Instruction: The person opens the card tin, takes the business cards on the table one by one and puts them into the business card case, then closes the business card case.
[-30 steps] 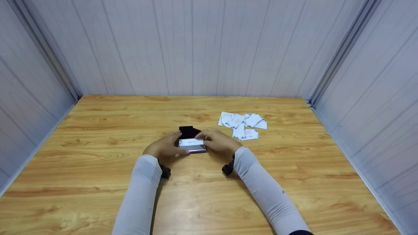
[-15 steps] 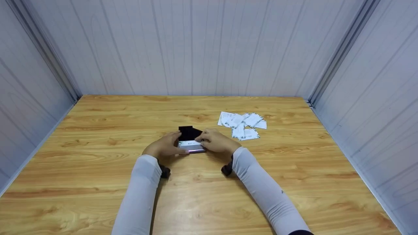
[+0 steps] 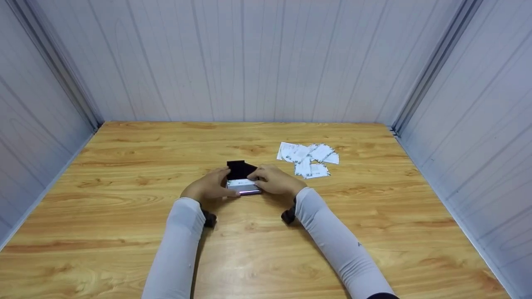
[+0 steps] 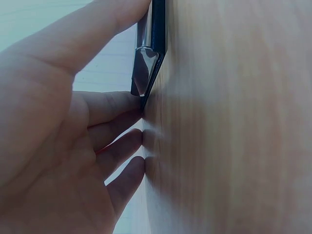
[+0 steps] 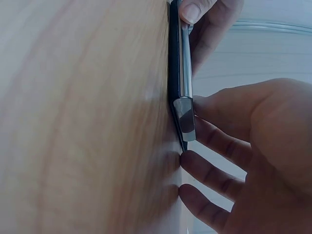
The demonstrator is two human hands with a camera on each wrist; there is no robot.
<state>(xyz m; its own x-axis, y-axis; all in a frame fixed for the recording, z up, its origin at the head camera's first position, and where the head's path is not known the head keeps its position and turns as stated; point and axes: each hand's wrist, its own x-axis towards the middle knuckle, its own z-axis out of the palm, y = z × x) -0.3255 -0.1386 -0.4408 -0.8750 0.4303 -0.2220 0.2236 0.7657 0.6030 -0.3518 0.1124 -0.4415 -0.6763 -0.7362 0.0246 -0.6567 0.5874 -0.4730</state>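
Observation:
A business card holder lies on the table with its black lid folded back, away from me. A white printed card sits partly inside its shiny metal pocket. My left hand grips the holder's left end, thumb on the near edge and fingers by the lid; the left wrist view shows the end of the holder between them. At the other end, my right hand pinches the card's right part with thumb and forefinger. Its lower fingers touch the tabletop.
Several white printed cards lie overlapping on the wooden table, behind and right of my right hand. Pale panel walls stand at the back and both sides. A black camera mount is on my left wrist.
The card has slid toward me, deeper into the metal pocket, so less of it shows. My right fingers moved slightly nearer along with it; the left hand stayed in place.

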